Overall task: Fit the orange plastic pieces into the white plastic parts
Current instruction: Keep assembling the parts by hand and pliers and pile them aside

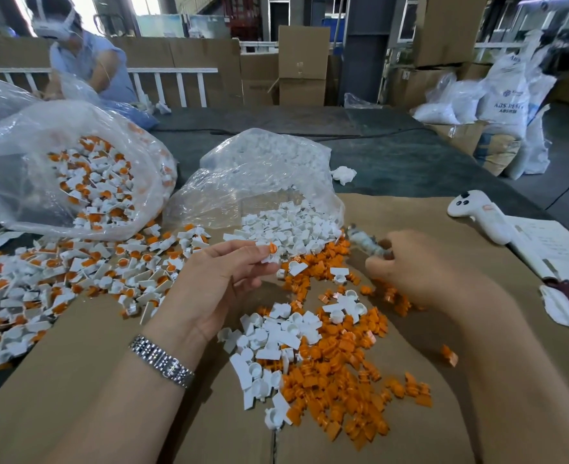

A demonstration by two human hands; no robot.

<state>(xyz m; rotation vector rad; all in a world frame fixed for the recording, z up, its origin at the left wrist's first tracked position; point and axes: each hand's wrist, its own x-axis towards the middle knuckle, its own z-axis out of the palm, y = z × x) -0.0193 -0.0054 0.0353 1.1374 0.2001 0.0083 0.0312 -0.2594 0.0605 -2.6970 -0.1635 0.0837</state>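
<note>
While the left hand (pixel 219 279) is raised palm-up above the flat brown cardboard sheet (pixel 75 380) covering the desk, its grip pinches a small white plastic part with an orange plastic piece seated in it (pixel 269 252) between thumb and fingertips. The right hand (pixel 420 266) is lowered over the loose orange plastic pieces (pixel 336 373), fingers curled downward; a blurred greyish cylindrical object (pixel 368 242) shows at its fingertips, and whether the grip holds it cannot be told. Unfitted white plastic parts (pixel 269 343) lie mixed beside the orange pieces. A clear plastic bag of white parts (pixel 263 182) stands behind them. Assembled white-and-orange units (pixel 75 279) are heaped at left, spilling from a second clear plastic bag (pixel 59 169). A white handheld controller (pixel 480 216) lies at right.
</note>
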